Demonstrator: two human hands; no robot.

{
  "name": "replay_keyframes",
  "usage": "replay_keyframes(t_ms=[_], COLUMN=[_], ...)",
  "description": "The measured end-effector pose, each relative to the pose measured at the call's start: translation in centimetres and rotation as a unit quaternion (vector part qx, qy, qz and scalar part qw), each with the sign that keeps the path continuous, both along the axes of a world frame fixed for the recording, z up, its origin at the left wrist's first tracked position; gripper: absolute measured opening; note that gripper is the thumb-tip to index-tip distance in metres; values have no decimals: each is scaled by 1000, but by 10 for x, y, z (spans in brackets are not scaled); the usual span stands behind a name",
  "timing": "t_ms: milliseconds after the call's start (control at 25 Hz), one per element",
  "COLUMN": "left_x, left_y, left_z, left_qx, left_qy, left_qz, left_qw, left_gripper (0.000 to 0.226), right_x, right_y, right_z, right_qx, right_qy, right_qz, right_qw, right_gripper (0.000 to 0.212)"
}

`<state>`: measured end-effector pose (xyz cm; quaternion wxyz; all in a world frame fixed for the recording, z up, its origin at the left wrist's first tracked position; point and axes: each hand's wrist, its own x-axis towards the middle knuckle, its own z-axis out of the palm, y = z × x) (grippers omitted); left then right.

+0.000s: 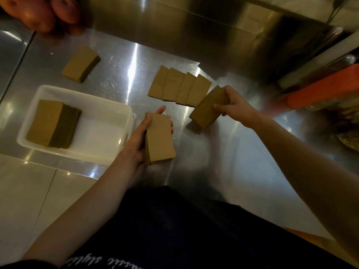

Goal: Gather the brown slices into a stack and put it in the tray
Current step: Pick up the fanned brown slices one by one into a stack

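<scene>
Head view: left fingers (160, 110) wrap stack (160, 139), right fingers (219, 106) pinch slices (204, 114).

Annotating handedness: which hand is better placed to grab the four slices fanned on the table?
Probably right hand: it is beside the fanned row, though holding slices; left hand grips a stack nearer the tray.

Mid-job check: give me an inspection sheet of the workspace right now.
Surface: shiny steel table.
Job's things: white tray holds one brown stack; another stack lies beyond the tray; four overlapping slices lie in a row.
Clutter: reddish round items far left; orange object at right.
Grippers: left hand holds a gathered stack; right hand grips a few slices.
Cables: nothing seen.
Surroundings: steel back wall; pale floor tiles.
</scene>
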<state>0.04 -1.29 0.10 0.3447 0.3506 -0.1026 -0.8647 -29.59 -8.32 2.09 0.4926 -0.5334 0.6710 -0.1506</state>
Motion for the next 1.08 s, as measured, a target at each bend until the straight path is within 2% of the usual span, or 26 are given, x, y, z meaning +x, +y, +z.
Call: replay_keyframes(t_ms=[200, 360, 640, 800, 880, 1000, 1080], left_x=[-1, -1, -1, 1, 2, 4, 4], left_y=[1, 3, 4, 8, 10, 11, 12], left_z=[3, 5, 12, 19, 21, 20, 19], left_qx=[-4, -9, -46, -14, -21, -40, -42], left_qy=[16, 19, -6, 6, 3, -2, -11], left_qz=[-5, -9, -37, -55, -66, -73, -71], left_qw=[1000, 1000, 998, 998, 998, 997, 997], left_gripper=[98, 97, 116, 134, 122, 89, 77], right_x=[9, 28, 80, 105, 114, 121, 124], right_y=[22, 35, 52, 60, 64, 67, 69], right_z=[45, 80, 111, 111, 111, 106, 103], right_qx=[-7, -14, -12, -26, -49, -89, -111], right_qy=[-47, -65, -69, -34, -3, 61, 104], right_qz=[6, 48, 153, 197, 208, 227, 239], right_qw=[999, 997, 986, 980, 977, 968, 959], right_gripper=[37, 43, 47, 45, 47, 60, 64])
